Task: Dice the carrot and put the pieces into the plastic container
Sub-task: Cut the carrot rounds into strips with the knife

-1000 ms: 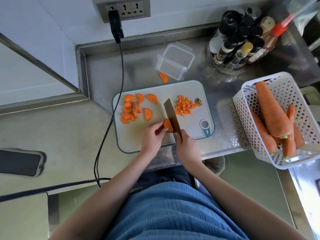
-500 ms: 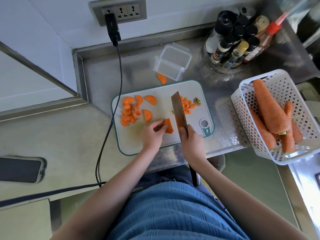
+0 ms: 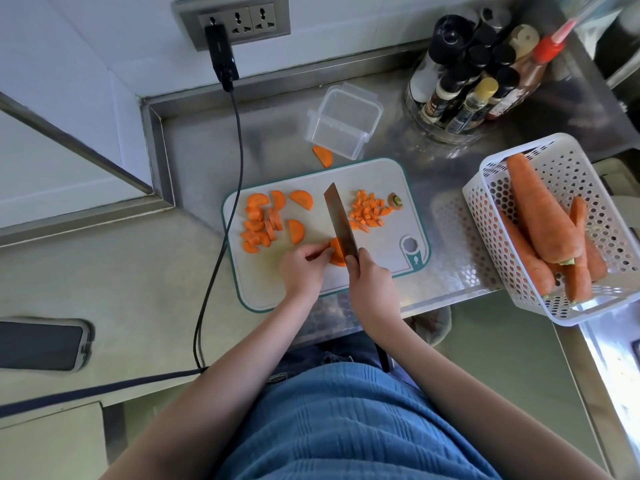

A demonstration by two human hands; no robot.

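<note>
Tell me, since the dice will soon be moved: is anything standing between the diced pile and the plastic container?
Nothing visible does. The diced pile lies on the cutting board, the plastic container stands open just beyond the board's far edge, and only bare board and counter lie between. One stray carrot slice sits left of that path.

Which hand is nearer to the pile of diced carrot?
Right. The right hand grips the knife below the diced carrot; the left hand sits farther left, across the blade.

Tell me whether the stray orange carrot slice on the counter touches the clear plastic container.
Apart. Head view shows bare steel between the carrot slice and the container.
</note>
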